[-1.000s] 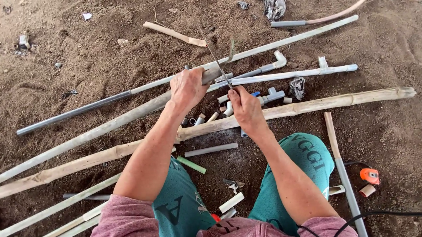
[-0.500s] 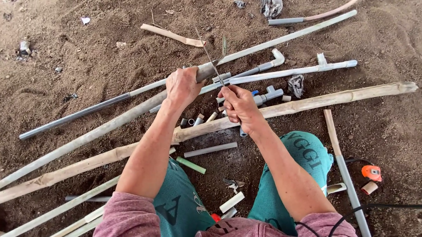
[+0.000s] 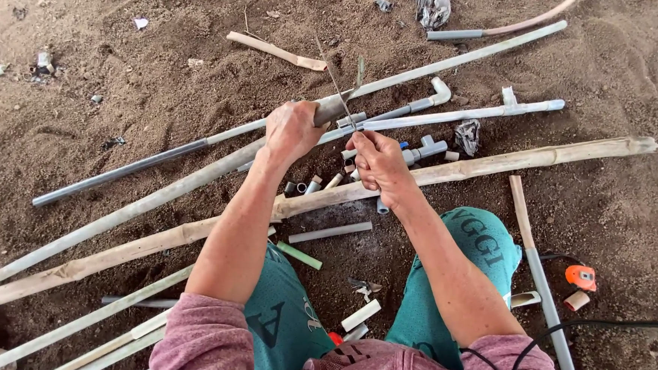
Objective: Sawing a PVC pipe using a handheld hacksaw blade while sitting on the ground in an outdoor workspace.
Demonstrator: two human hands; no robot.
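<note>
On bare dirt ground strewn with pipe offcuts, the left hand clenches a long grey pipe, while the right hand grips a thin saw blade set across it.

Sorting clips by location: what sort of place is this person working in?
Probably an outdoor or open-sided worksite, with plumbing work done on the ground. The floor is bare dirt, strewn with long grey pipes, small pipe fittings and a bamboo pole.
</note>
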